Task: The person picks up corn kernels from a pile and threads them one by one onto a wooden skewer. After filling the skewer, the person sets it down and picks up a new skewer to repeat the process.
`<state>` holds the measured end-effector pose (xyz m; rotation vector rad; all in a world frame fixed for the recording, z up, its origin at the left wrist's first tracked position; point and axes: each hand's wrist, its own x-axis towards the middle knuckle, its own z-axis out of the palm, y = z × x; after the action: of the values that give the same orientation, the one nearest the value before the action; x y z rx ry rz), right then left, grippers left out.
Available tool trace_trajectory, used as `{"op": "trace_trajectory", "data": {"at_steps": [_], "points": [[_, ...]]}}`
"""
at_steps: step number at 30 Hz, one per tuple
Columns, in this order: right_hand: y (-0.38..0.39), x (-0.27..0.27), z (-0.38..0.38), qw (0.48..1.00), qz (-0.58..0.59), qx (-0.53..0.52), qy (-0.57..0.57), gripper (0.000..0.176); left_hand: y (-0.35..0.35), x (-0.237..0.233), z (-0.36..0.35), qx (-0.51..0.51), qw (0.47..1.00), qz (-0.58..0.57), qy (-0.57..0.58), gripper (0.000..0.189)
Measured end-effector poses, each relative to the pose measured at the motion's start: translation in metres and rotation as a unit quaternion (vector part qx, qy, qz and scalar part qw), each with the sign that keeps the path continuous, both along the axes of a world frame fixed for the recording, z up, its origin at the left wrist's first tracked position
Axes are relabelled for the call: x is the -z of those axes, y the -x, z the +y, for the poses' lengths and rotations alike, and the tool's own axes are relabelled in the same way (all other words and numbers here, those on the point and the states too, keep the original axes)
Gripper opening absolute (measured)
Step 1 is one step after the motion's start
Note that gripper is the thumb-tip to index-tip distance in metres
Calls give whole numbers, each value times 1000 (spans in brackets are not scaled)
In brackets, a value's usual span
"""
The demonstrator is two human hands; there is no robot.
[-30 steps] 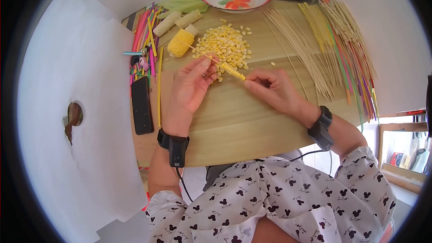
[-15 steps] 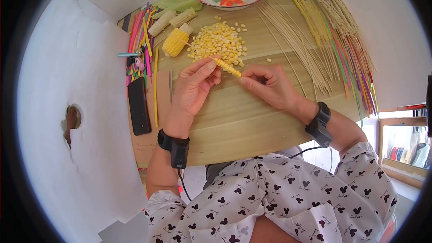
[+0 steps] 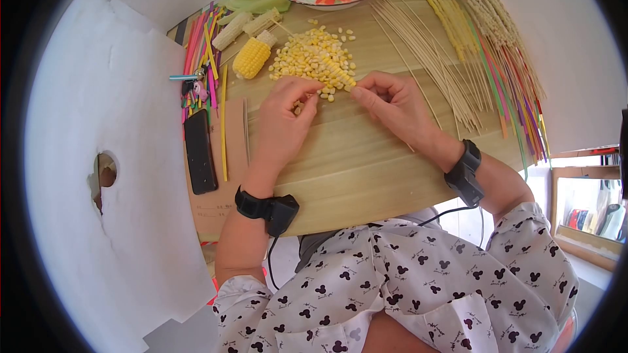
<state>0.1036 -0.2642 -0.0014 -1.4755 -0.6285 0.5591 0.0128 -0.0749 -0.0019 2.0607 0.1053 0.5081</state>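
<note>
My right hand (image 3: pixel 396 101) pinches a thin stick threaded with yellow corn kernels (image 3: pixel 337 72); the stick points up and left over a pile of loose kernels (image 3: pixel 301 55). My left hand (image 3: pixel 288 108) is at the near left edge of that pile, apart from the stick, its thumb and forefinger close together. Whether a kernel is between those fingertips is too small to tell. A partly stripped corn cob (image 3: pixel 251 59) lies left of the pile, with bare cobs (image 3: pixel 233 31) behind it.
A red-rimmed bowl (image 3: pixel 331 1) stands at the back. Bare sticks (image 3: pixel 428 59) and kernel-covered skewers (image 3: pixel 494 23) lie on the right. On the left are a phone (image 3: pixel 200 151), cardboard (image 3: pixel 230 137) and coloured strips (image 3: pixel 196 46).
My left hand has let go of the threaded stick and come down beside the kernels. The stick in my right hand now points further up.
</note>
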Motion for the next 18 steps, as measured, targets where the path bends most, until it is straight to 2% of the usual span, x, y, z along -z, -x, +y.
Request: {"op": "trace_trajectory", "data": {"at_steps": [2,18], "points": [[0,-1,0,1000,-2,0,-1,15,-2,3,-3,12,978,-34,-206,15],[2,0,2,1000,-16,4,16,14,-6,7,-2,50,955,-26,-290,16]]}}
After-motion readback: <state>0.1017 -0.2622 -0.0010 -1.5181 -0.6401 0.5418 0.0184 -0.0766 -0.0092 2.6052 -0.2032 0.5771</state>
